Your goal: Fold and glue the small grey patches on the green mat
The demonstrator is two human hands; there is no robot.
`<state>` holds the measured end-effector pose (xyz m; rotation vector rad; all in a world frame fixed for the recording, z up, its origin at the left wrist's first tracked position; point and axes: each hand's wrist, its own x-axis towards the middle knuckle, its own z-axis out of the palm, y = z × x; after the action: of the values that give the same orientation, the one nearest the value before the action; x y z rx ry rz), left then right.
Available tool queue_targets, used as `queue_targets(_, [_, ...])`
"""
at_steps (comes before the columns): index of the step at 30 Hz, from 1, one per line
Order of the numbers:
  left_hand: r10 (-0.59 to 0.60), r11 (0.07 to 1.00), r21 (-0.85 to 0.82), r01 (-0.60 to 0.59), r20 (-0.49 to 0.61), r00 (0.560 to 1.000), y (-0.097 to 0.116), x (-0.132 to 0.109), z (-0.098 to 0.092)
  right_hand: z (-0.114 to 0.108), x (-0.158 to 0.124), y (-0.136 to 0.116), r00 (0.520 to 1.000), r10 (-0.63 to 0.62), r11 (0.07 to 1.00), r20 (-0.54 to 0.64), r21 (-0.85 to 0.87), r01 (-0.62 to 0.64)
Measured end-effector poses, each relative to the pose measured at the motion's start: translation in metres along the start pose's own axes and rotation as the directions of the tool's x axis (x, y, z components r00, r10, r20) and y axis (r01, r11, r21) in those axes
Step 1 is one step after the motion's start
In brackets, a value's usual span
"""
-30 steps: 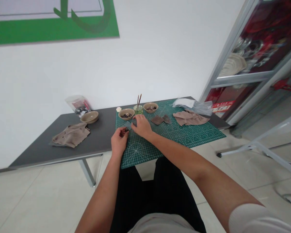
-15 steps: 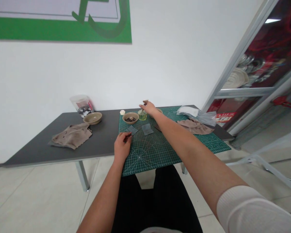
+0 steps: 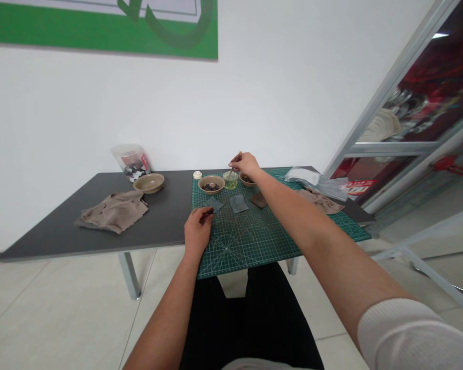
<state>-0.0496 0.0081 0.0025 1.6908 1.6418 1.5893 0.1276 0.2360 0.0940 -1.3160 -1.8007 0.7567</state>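
Note:
My right hand [image 3: 247, 163] reaches to the back of the mat, its fingers pinched on a thin stick [image 3: 232, 171] that may be a brush. The stick's lower end is in a small glass jar [image 3: 230, 182] of yellow-green liquid. My left hand [image 3: 197, 231] rests near the mat's left edge, closed on a small dark piece [image 3: 207, 211] whose kind I cannot make out. Just beyond it lies a grey square [image 3: 215, 204]. A second grey square [image 3: 238, 203] and a brown square [image 3: 258, 200] lie to its right.
Beside the jar stand a bowl of dark bits [image 3: 211, 185] and another bowl [image 3: 246, 180], partly behind my right hand. A white cap [image 3: 197, 175], brown cloth [image 3: 113, 211], bare bowl [image 3: 149, 183] and clear tub [image 3: 130, 160] are leftward. Plastic bags [image 3: 316, 181] lie right.
My right hand has tilted and shifted, and the stick now slants into the jar. The second bowl and the brown square show more. My left hand stays about where it was; the view shifted slightly.

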Motion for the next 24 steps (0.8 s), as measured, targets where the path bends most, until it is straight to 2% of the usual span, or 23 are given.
queue_targets(6, [-0.030,0.999,-0.016,0.030,-0.001,1.000,0.000,0.000,0.000,-0.013,-0.005,-0.002,1.000,0.013,0.997,0.024,0.081,-0.015])
queue_targets(11, [-0.041,0.999,-0.027,0.041,-0.002,0.999,-0.001,-0.001,0.001,-0.018,-0.011,-0.004,0.997,-0.069,0.997,-0.017,-0.043,0.068])
queue_targets(15, [-0.048,0.999,-0.016,0.048,0.003,0.999,0.000,0.000,0.001,-0.016,-0.013,-0.004,0.989,-0.147,0.987,-0.027,-0.065,0.145])
queue_targets(20, [-0.045,0.999,0.000,0.045,0.008,0.999,0.001,0.000,0.001,-0.007,-0.014,-0.006,0.994,-0.104,0.994,0.030,-0.021,0.105])
queue_targets(24, [-0.047,0.999,0.013,0.047,0.010,0.999,0.001,0.000,0.001,-0.004,-0.015,-0.010,0.989,-0.140,0.989,0.053,-0.045,0.142])
